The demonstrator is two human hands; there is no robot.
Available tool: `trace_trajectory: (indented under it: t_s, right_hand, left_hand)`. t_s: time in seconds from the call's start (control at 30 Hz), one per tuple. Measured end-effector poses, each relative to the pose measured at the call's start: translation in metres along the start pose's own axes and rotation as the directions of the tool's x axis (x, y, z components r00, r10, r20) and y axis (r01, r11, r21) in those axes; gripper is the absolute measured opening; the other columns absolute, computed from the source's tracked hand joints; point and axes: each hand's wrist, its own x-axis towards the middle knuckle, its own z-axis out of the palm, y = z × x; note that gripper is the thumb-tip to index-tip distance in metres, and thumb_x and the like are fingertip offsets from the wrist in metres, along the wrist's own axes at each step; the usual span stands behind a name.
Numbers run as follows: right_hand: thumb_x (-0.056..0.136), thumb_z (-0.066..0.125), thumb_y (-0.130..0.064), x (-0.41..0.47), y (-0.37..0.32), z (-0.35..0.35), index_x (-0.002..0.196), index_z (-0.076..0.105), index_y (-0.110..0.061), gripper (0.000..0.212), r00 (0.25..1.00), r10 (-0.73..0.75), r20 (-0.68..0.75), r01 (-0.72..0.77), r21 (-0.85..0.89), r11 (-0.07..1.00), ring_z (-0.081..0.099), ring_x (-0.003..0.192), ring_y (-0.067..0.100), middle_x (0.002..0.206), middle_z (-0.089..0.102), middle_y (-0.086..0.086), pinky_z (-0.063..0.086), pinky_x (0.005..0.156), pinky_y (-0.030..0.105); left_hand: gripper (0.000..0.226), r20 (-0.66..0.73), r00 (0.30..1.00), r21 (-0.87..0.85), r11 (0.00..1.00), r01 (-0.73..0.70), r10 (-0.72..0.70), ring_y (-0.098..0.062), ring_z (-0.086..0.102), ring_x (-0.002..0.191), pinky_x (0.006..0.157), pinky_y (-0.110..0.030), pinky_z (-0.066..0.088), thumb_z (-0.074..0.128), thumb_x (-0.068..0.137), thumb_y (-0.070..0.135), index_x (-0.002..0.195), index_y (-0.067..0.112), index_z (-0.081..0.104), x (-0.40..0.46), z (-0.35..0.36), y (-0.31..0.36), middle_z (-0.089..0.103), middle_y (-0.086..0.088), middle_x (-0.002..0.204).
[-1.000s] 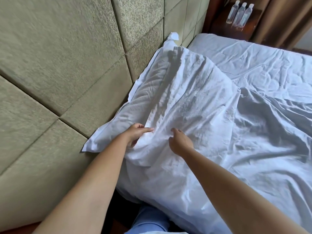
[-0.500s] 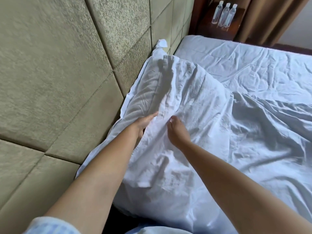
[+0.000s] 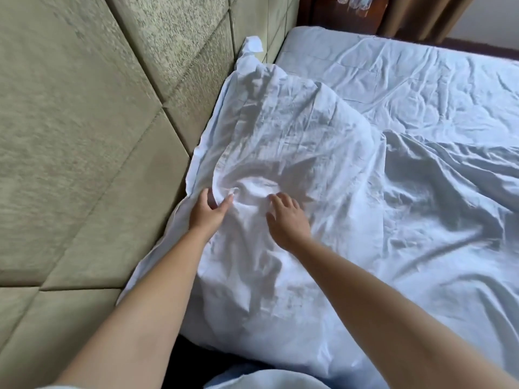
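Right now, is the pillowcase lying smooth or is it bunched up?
Bunched up. Creases in the pillowcase gather into a ridge where the left hand pinches a fold and the right hand presses beside it.

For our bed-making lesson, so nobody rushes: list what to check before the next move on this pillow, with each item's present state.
1. Left hand on pillow: ok, it touches the cover beside the headboard.
2. Right hand on pillow: ok, it presses the cover.
3. Left hand pinching a fold: cannot tell.
4. Cover smooth: not ok, bunched between the hands.
5. Pillow against headboard: ok.
6. Sheet flat: not ok, wrinkled.
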Motion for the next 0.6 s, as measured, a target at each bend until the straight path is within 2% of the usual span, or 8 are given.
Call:
trace_trajectory:
  t_s: [0.13,0.23,0.3,0.37,0.43,0.5,0.53,0.6]
  right_hand:
    - [0.097,0.043,-0.028,-0.031,-0.001,0.006,0.141,0.036,-0.021,0.046,0.998,-0.067,0.0,0.067,-0.028,0.997,0.032,0.134,0.023,0.146,0.035,0.001,0.031,0.107,0.036]
    - [0.097,0.043,-0.027,-0.055,-0.001,0.014,0.142,0.035,-0.021,0.047,0.988,-0.129,0.08,0.131,-0.019,0.991,0.036,0.131,0.025,0.146,0.034,0.003,0.033,0.105,0.037]
    - [0.096,0.044,-0.026,-0.072,0.002,0.018,0.141,0.036,-0.02,0.045,0.981,-0.141,0.13,0.14,0.015,0.99,0.039,0.129,0.026,0.144,0.036,0.004,0.036,0.103,0.037]
    - [0.096,0.043,-0.024,-0.09,0.006,0.023,0.139,0.038,-0.02,0.044,0.975,-0.156,0.16,0.157,0.008,0.988,0.04,0.128,0.026,0.142,0.039,0.004,0.037,0.1,0.037]
    - [0.095,0.042,-0.022,-0.104,0.008,0.027,0.138,0.04,-0.02,0.043,0.966,-0.175,0.189,0.187,-0.044,0.981,0.036,0.131,0.025,0.142,0.04,0.003,0.037,0.099,0.037]
    - [0.094,0.042,-0.02,-0.114,0.01,0.031,0.136,0.043,-0.018,0.042,0.958,-0.17,0.232,0.198,-0.105,0.975,0.032,0.134,0.025,0.141,0.04,0.005,0.035,0.102,0.037]
    - [0.093,0.042,-0.018,-0.118,0.01,0.032,0.134,0.044,-0.017,0.041,0.956,-0.163,0.245,0.202,-0.141,0.969,0.031,0.134,0.025,0.14,0.041,0.006,0.033,0.103,0.036]
    - [0.091,0.042,-0.015,-0.127,0.008,0.035,0.13,0.048,-0.016,0.039,0.954,-0.173,0.247,0.226,-0.208,0.952,0.03,0.133,0.024,0.138,0.042,0.006,0.03,0.105,0.035]
  left_hand:
    - [0.078,0.056,0.993,0.001,0.995,0.103,-0.103,-0.018,0.055,0.115,0.091,-0.028,0.046,0.076,0.069,0.054,0.13,0.012,0.049,-0.025,-0.016,-0.014,0.056,0.002,0.124]
    - [0.055,0.144,0.979,-0.189,0.967,0.17,-0.144,-0.02,0.062,0.099,0.077,-0.027,0.048,0.081,0.07,0.041,0.11,0.01,0.06,-0.058,-0.025,-0.031,0.065,-0.001,0.103]
    - [0.064,0.268,0.941,-0.254,0.927,0.277,-0.208,-0.019,0.065,0.097,0.079,-0.03,0.05,0.085,0.058,0.044,0.109,0.014,0.062,-0.083,-0.028,-0.045,0.069,-0.001,0.102]
    - [0.067,0.458,0.836,-0.117,0.912,0.393,-0.302,-0.015,0.064,0.087,0.07,-0.026,0.047,0.087,0.049,0.038,0.108,0.019,0.063,-0.108,-0.029,-0.057,0.069,0.0,0.1]
    - [0.055,0.624,0.677,0.141,0.909,0.393,-0.39,-0.01,0.057,0.071,0.054,-0.018,0.037,0.089,0.05,0.024,0.099,0.019,0.064,-0.133,-0.025,-0.07,0.066,-0.001,0.091]
    - [0.053,0.635,0.587,0.377,0.864,0.332,-0.503,-0.011,0.05,0.068,0.051,-0.019,0.031,0.089,0.053,0.022,0.1,0.018,0.063,-0.153,-0.024,-0.079,0.059,-0.003,0.089]
    - [0.065,0.602,0.583,0.474,0.832,0.289,-0.545,-0.015,0.047,0.071,0.055,-0.021,0.032,0.091,0.048,0.029,0.105,0.015,0.062,-0.158,-0.024,-0.085,0.055,-0.005,0.09]
    - [0.081,0.477,0.652,0.614,0.754,0.232,-0.589,-0.021,0.047,0.076,0.061,-0.025,0.037,0.089,0.053,0.041,0.119,0.008,0.057,-0.166,-0.032,-0.082,0.052,-0.009,0.091]
